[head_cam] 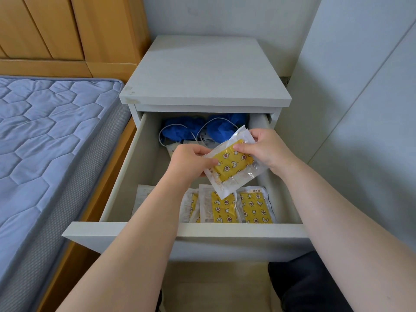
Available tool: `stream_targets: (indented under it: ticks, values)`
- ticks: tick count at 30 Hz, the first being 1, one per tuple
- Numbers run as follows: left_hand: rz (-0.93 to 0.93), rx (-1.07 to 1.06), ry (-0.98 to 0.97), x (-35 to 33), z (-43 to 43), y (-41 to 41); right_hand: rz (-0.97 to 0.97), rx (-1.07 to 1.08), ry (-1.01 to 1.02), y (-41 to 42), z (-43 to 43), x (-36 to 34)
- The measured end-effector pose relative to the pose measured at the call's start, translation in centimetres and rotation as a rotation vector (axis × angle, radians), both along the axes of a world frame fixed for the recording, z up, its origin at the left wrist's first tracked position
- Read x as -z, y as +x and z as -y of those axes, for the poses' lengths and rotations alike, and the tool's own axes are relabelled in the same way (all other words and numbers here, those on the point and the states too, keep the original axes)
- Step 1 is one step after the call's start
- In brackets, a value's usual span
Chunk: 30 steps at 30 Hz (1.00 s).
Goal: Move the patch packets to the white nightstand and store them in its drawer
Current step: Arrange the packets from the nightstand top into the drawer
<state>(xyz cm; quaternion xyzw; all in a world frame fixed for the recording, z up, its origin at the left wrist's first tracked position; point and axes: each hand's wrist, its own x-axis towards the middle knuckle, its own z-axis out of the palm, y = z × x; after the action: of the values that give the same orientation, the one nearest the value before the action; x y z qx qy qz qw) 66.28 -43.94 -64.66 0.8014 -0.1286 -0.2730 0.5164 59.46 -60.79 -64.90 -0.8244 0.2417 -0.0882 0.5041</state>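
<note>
White nightstand, drawer standing wide open. Stored patch packets in a row against the front wall, blue bundles at the back. Bare floor between: lower the held packet flat there, clear of the side walls. Left hand and right hand each pinching an opposite edge.

Left hand and right hand pinch one packet; arms outstretched
</note>
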Motion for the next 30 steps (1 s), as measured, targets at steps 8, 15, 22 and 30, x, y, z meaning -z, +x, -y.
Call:
stream_targets:
  ticks: [8,15,22,30]
  values:
    - [-0.004,-0.031,0.001,-0.3,0.1,-0.3,-0.023,-0.018,0.131,-0.3,0.3,-0.3]
    - [-0.006,-0.046,-0.014,-0.1,0.1,-0.2,-0.044,-0.087,0.174,-0.6,0.2,-0.6]
    - [0.187,0.236,0.337,1.6,0.3,-0.3,-0.164,-0.06,-0.448,0.1,-0.6,-0.1]
    - [0.438,0.554,0.75,3.5,0.5,0.0,-0.753,-0.546,-0.632,-1.1,-1.5,1.0]
